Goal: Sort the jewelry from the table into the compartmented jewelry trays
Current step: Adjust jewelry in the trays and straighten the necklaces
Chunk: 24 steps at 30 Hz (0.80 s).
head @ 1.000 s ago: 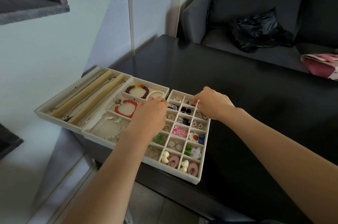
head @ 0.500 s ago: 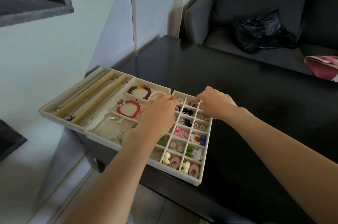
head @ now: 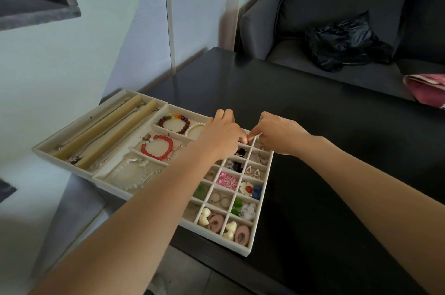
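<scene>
1. Both hands meet over the far cells of the small-compartment tray, centre of the frame. My read: a small piece is being settled into one of those top cells, late in the sorting, since nearly every cell shows something in it.
2. The left hand is curled, fingertips pointed down into the top row; the grip looks narrow, but whatever it pinches is hidden under the knuckles, so I cannot tell if it holds anything.
3. The right hand is curled too, one fingertip poking towards the left fingers, almost touching. Its contents are too small to make out.
4. Sorted jewelry sits left of the hands: red bracelet, white bead bracelet, necklaces in the long tray.
5. Next move, I reckon: a clean release into one cell without nudging its neighbours, then lifting clear. No loose jewelry shows on the dark table.
</scene>
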Available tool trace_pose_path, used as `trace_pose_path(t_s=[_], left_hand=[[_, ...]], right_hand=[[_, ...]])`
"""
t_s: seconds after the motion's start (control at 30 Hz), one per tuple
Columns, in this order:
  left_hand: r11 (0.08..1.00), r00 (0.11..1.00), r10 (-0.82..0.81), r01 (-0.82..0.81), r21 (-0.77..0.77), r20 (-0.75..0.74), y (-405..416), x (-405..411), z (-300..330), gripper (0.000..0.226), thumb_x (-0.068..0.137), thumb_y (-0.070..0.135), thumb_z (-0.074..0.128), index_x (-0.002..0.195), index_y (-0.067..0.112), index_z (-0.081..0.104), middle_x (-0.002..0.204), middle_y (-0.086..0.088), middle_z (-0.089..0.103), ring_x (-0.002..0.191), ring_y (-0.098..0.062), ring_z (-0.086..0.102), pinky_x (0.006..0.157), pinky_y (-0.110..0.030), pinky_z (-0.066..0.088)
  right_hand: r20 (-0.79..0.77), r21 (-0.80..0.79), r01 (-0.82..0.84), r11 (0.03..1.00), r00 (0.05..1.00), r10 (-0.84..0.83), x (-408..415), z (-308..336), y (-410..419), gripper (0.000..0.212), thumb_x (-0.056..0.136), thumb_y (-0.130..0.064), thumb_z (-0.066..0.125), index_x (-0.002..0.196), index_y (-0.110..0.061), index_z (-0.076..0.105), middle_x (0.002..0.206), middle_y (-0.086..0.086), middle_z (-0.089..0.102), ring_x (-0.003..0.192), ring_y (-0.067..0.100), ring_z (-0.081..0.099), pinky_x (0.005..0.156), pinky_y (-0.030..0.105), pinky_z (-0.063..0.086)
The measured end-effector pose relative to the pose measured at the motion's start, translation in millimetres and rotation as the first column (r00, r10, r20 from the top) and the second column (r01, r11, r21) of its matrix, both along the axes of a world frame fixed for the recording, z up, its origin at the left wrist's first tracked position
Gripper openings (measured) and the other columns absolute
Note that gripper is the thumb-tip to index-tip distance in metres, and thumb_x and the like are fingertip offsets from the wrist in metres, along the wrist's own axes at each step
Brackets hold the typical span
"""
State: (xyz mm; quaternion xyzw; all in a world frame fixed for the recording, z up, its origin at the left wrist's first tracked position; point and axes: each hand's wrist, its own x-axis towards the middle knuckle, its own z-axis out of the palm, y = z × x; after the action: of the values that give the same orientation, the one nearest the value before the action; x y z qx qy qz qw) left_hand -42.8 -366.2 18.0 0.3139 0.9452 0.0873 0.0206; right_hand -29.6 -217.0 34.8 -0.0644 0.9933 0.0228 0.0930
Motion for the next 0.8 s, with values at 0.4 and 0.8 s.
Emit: trace_pose_path(t_s=[0.4, 0.8], left_hand=[[0.999, 0.999, -0.026, 0.025, -0.023, -0.035, 1.9, -5.0, 0.2, 0.041, 0.093, 0.009, 0.049, 0.122, 0.035, 0.060, 0.120, -0.003, 0.040, 0.116, -0.020, 0.033, 0.096, -0.033, 0.031], [0.989, 0.997, 0.057, -0.048, 0.142, -0.057, -3.0, -5.9, -3.5, 0.033, 0.093, 0.008, 0.052, 0.112, 0.029, 0.068, 0.118, -0.001, 0.046, 0.111, -0.017, 0.036, 0.093, -0.029, 0.032]], right_hand=[[-0.010, 0.000, -0.041, 0.999, 0.999, 0.041, -1.1, 2.3, 0.8, 0.043, 0.095, -0.012, 0.052, 0.131, -0.034, 0.053, 0.123, 0.001, 0.043, 0.091, 0.011, 0.050, 0.063, 0.018, 0.040], [-0.091, -0.067, -0.033, 0.997, 0.996, 0.027, -7.7, 1.9, -6.7, 0.016, 0.092, -0.023, 0.060, 0.105, -0.023, 0.069, 0.105, -0.002, 0.046, 0.090, 0.015, 0.056, 0.069, 0.023, 0.046]])
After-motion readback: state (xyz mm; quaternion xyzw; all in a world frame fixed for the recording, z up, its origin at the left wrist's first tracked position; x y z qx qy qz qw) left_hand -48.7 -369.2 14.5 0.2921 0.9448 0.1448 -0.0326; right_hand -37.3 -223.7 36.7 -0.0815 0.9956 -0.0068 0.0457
